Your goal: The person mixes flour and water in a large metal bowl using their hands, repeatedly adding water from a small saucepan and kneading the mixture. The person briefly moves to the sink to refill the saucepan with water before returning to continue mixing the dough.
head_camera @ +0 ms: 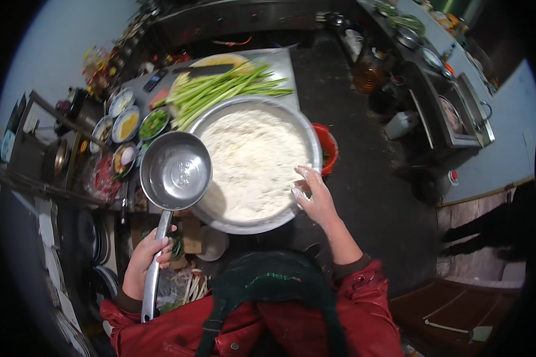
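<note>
My left hand [151,252] grips the long handle of a steel ladle [176,172]. The ladle's round bowl hangs over the left rim of a large metal basin [316,147], and only a thin film of liquid or bare metal shows inside it; I cannot tell which. Crumbly white flour [254,165] fills much of the basin. At the basin's right edge, my right hand [313,196] hovers with floury fingers curled apart, the tips over the flour. No object is held in it.
Green stalks [228,91] lie behind the basin, with a cleaver [211,69] on a round chopping board [232,59]. Bowls of chopped greens [154,123], yellow paste [127,126] and an egg [127,156] stand left. A red bucket [329,149] is right of the basin, below the table. A steel sink [466,111] stands farther right.
</note>
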Available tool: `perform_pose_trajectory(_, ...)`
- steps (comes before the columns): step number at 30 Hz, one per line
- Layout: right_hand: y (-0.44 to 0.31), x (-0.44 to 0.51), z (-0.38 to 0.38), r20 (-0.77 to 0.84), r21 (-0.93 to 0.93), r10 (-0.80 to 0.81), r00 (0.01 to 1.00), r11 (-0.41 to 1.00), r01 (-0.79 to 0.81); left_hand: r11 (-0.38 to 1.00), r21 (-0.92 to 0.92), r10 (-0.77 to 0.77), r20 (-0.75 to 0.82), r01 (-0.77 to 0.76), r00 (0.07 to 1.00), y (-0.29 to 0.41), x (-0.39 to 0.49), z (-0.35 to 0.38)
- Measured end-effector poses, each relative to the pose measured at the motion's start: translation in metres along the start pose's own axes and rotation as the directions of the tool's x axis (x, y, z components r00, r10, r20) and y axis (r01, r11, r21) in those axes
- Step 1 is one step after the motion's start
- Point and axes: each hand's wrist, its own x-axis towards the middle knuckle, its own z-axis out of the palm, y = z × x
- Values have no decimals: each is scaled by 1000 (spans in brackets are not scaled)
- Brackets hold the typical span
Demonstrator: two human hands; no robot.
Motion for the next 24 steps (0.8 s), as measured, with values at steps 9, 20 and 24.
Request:
perform_pose_trajectory(9,104,-147,-212,-338,98,248,908,969,-228,988,91,-144,259,124,955,-46,79,212)
perform_pose_trajectory(20,248,-247,-391,-632,423,494,597,866,-268,906,325,-398,444,269,803,-99,253,500)
perform_pose_trajectory(24,296,-233,-476,-671,408,518,530,855,-320,875,395,-450,453,280,769,-111,333,606)
